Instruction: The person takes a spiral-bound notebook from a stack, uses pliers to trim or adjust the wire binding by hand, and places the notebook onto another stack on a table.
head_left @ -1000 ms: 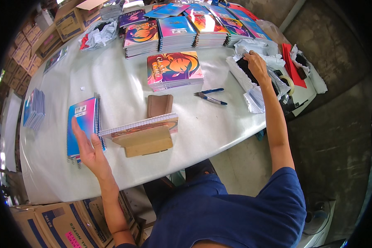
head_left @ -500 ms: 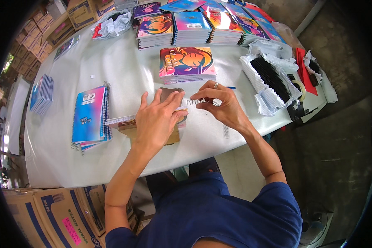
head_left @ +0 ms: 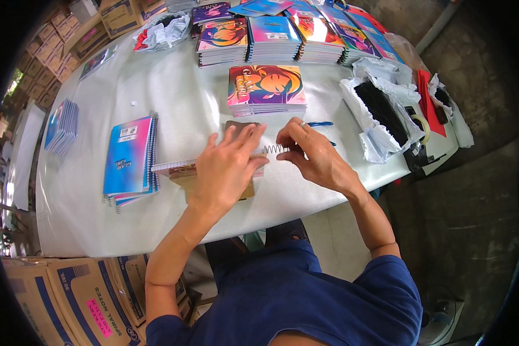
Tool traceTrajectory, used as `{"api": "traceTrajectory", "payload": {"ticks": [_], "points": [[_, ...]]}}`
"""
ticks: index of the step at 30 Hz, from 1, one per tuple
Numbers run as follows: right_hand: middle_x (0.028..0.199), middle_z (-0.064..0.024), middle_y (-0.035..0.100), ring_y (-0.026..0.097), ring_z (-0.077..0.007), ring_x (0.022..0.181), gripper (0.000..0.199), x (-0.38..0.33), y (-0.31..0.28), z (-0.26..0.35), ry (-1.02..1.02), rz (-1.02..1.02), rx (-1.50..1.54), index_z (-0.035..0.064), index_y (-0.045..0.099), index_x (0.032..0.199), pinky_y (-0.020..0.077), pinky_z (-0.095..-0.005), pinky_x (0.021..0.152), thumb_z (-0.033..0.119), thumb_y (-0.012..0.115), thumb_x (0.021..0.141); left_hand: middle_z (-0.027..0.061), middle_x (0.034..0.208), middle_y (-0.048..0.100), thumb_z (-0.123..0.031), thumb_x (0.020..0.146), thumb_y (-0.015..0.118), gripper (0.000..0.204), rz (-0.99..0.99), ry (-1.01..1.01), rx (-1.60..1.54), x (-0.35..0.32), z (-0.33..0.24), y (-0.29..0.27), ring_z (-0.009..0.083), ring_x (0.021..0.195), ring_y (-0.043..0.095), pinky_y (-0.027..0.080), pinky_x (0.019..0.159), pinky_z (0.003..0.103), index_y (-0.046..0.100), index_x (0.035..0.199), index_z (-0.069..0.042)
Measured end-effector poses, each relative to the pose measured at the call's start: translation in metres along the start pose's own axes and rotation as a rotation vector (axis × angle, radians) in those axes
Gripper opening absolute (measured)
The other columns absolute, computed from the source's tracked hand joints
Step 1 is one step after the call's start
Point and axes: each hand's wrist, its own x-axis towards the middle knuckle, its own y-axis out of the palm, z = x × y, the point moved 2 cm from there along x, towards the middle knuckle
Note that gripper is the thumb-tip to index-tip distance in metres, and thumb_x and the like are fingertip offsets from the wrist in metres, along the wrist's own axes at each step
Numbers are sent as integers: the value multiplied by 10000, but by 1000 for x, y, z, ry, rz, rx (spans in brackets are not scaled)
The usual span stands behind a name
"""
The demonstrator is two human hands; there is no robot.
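My left hand (head_left: 226, 170) lies over a notebook (head_left: 174, 166) standing on its edge, its thumb on the near side and its fingers beyond. Brown board-like pieces (head_left: 247, 191) show beneath and behind that hand. Between the thumb and fingers of my right hand (head_left: 316, 153) is a wire spiral coil (head_left: 272, 149), whose visible end points toward the notebook's right end. Whether the coil has entered the pages is hidden by my left fingers. Past my right hand lies a blue-handled tool (head_left: 320, 123), partly covered.
Left of my hands lie blue-and-pink spiral notebooks (head_left: 127, 158). Ahead is a stack of colourful notebooks (head_left: 266, 86), with more stacks (head_left: 274, 43) behind. White wrapping (head_left: 380, 147) holds black spirals (head_left: 380, 109) at right, beside a tape roll (head_left: 422, 128). Cardboard boxes (head_left: 78, 294) stand below the table.
My left fingers have lifted and spread a little. My right hand has shifted slightly with the coil, uncovering more of the blue-handled tool. The coil's loose hanging end is out of sight now.
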Motion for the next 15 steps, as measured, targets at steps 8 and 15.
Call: {"api": "traceTrajectory", "payload": {"ticks": [8,15], "points": [[907,-153,664,646,-288,903,128,44,23,-73,107,535,-39,-14,627,970,524,-387,792,66,579,883,89,1199,661,-455,854,626,568,141,71,177,-5,-10,3,288,1053,660,581,642,382,535,1356,-206],[1070,-155,646,573,-336,1093,238,54,92,-113,-178,447,49,61,633,1053,451,-380,961,236,621,892,94,1284,609,-508,739,686,805,7,128,129,-10,-1,7,286,958,670,577,690,381,421,1449,-236]]}}
